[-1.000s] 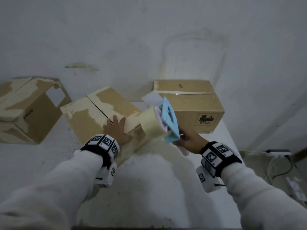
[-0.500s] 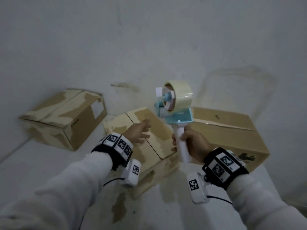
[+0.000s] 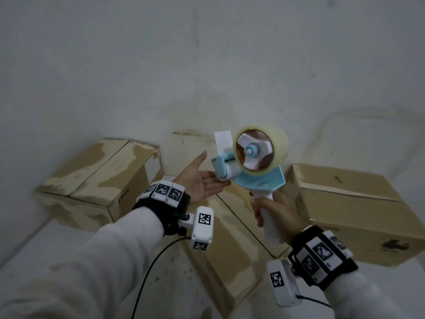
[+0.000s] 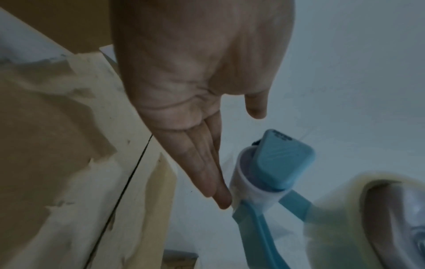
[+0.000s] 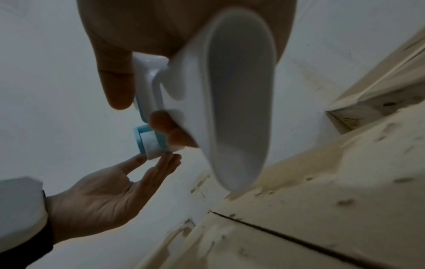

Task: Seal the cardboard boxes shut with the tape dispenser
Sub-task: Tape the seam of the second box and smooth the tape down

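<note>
Dispenser (image 3: 250, 166): was held upright in the air by its white handle (image 3: 269, 217), above the middle box; its blue frame and roller end were turned toward the left hand.
Right hand (image 3: 279, 214): was wrapped round the handle, fingers curled on it; in the right wrist view the thumb (image 5: 116, 85) was laid along the handle's front.
Left hand (image 3: 199, 180): was held open, palm up, fingers straight and together, just left of the dispenser; in the left wrist view the fingertips (image 4: 220, 198) were seen at the white roller (image 4: 249, 189), touching it or very nearly so.
Tape roll (image 3: 261, 151): was mounted on the hub, above the right hand; its yellowish band was seen edge-on.
Tab (image 3: 222, 140): a white strip was seen standing up from the roller end, above the left hand's fingers.
Middle box (image 3: 232, 254): was lying below and between the two hands, flaps closed, a dark seam showing along the top.
Left box (image 3: 96, 178): was set beyond the left wrist, against the wall, flaps closed.
Right box (image 3: 358, 212): was set beyond the right hand, flaps closed.
Wrist bands: marker blocks were worn on both wrists, over white sleeves.
</note>
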Demonstrator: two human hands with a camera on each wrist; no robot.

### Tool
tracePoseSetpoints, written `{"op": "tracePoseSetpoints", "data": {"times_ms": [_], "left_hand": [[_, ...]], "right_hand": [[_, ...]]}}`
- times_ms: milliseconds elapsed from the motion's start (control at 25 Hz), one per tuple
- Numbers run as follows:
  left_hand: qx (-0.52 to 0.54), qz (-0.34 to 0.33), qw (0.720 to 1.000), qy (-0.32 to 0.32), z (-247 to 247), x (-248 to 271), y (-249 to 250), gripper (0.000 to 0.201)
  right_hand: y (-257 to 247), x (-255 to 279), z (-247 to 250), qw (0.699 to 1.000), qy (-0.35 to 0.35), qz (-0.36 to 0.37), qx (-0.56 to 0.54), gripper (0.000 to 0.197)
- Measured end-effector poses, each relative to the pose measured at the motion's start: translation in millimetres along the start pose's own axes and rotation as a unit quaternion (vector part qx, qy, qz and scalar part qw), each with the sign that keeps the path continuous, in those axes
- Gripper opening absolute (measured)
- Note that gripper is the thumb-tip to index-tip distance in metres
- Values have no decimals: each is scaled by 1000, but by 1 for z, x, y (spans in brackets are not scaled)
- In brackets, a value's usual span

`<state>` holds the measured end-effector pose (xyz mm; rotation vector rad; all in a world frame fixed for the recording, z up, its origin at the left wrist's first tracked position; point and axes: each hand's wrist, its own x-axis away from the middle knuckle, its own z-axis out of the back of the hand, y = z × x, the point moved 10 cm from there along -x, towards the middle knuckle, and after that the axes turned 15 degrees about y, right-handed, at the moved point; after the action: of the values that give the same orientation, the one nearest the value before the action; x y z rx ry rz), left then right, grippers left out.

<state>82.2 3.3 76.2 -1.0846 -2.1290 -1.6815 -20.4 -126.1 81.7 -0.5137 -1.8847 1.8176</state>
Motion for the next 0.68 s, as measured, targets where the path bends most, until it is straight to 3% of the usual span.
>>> {"op": "tracePoseSetpoints", "data": {"times_ms": [200, 400, 520, 680], "left_hand": [[-26, 53, 998, -4, 14, -21, 2, 64], [-99, 25, 995, 16, 30, -48, 14, 15], [-177, -2, 983, 40, 39, -63, 21, 11], [-269, -79, 956, 88, 45, -85, 54, 20]], "right_hand": [[-4, -4, -13, 997, 34, 60, 24, 19], [-4, -10, -17, 992, 48, 90, 75, 27], [-2, -14, -25, 989, 45, 96, 98, 17], [-4, -22, -42, 983, 44, 113, 136, 18]]}}
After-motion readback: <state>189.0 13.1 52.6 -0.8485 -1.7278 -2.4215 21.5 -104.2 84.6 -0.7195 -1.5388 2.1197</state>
